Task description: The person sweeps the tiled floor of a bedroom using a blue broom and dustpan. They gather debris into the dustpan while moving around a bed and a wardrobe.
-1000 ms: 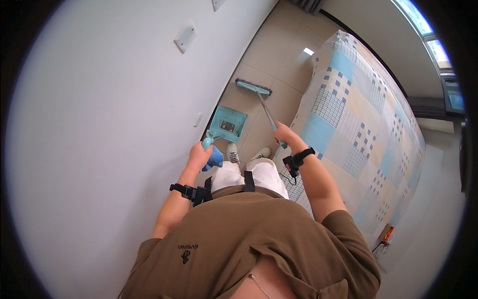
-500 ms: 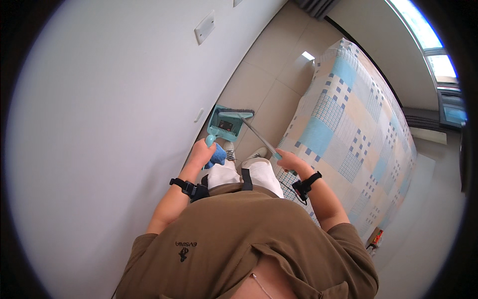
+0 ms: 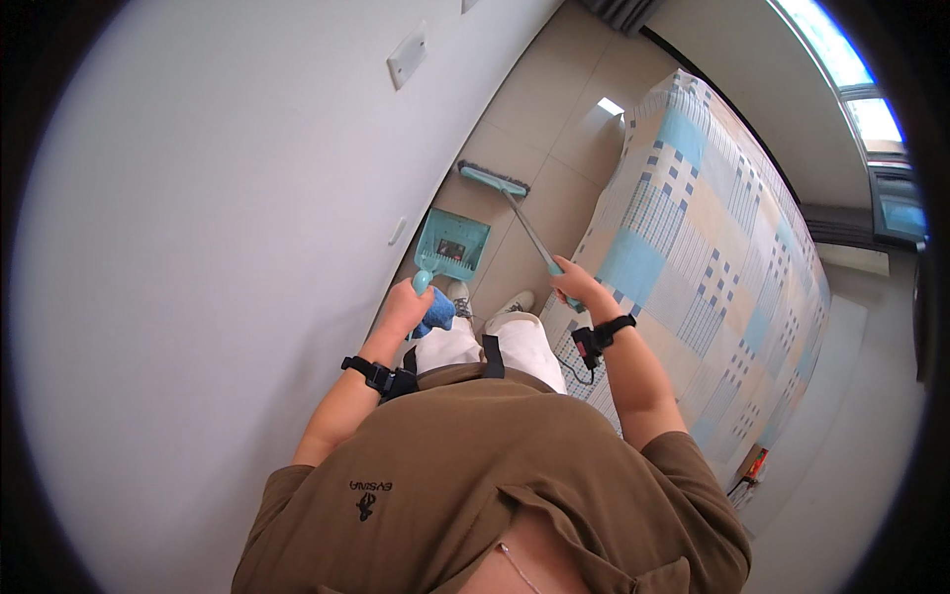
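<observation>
My left hand (image 3: 408, 305) grips the handle of a teal dustpan (image 3: 452, 246) that rests on the tiled floor by the white wall, with some dark debris inside it. A blue cloth (image 3: 436, 315) is also bunched in that hand. My right hand (image 3: 579, 289) holds the end of a long-handled teal broom (image 3: 500, 183). The broom head lies on the floor beyond the dustpan, apart from it. Both wrists wear black straps. My shoes (image 3: 490, 300) stand just behind the dustpan.
A bed with a blue, cream and white patchwork cover (image 3: 703, 238) fills the right side. The white wall (image 3: 198, 247) with a switch plate (image 3: 407, 57) runs along the left. Beige floor tiles (image 3: 554, 109) form a narrow strip between wall and bed.
The broom head swung back toward the dustpan half a second ago and now lies farther out on the floor again. The dustpan stays in my left hand.
</observation>
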`<act>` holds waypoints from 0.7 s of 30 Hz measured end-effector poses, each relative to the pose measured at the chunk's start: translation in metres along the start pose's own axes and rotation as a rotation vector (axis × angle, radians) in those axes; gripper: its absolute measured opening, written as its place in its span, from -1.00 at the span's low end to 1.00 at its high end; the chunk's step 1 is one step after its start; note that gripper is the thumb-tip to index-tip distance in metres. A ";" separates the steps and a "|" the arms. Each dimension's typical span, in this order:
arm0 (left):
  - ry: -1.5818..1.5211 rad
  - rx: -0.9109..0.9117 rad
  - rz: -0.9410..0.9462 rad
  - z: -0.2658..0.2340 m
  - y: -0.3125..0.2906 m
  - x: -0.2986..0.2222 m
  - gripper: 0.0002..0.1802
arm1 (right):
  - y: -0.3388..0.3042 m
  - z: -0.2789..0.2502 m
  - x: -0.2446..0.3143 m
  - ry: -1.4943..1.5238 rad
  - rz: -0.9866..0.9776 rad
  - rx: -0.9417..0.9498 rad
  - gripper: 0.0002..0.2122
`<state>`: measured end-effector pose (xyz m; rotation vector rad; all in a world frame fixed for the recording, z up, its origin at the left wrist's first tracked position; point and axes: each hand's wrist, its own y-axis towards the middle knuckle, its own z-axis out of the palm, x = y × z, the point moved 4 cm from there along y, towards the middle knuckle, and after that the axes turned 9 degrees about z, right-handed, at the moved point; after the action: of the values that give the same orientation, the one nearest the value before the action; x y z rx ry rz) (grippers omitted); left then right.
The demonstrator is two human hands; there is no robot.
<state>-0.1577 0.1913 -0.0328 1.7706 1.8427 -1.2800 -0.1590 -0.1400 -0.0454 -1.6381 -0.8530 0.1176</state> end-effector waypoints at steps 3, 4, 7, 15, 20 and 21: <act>-0.020 0.006 0.004 0.002 0.002 0.003 -0.66 | 0.014 0.015 -0.001 -0.166 0.023 -0.074 -0.40; -0.030 0.013 -0.006 0.002 0.003 0.000 -0.66 | 0.015 0.023 -0.005 -0.244 0.018 -0.079 -0.40; -0.053 0.018 -0.025 0.002 0.004 -0.003 -0.65 | -0.005 0.037 -0.012 -0.310 0.088 -0.006 -0.40; -0.020 0.042 0.055 0.006 0.005 -0.013 -0.68 | -0.077 0.037 -0.068 -0.047 0.091 0.057 -0.43; 0.041 0.194 0.155 0.004 0.001 -0.049 -0.72 | -0.113 0.016 -0.105 0.366 0.218 0.099 -0.45; 0.063 0.230 0.172 0.005 0.000 -0.052 -0.73 | -0.117 0.015 -0.109 0.393 0.213 0.084 -0.45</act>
<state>-0.1485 0.1537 0.0018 2.0593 1.5860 -1.4308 -0.2992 -0.1906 0.0141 -1.5982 -0.3692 -0.0213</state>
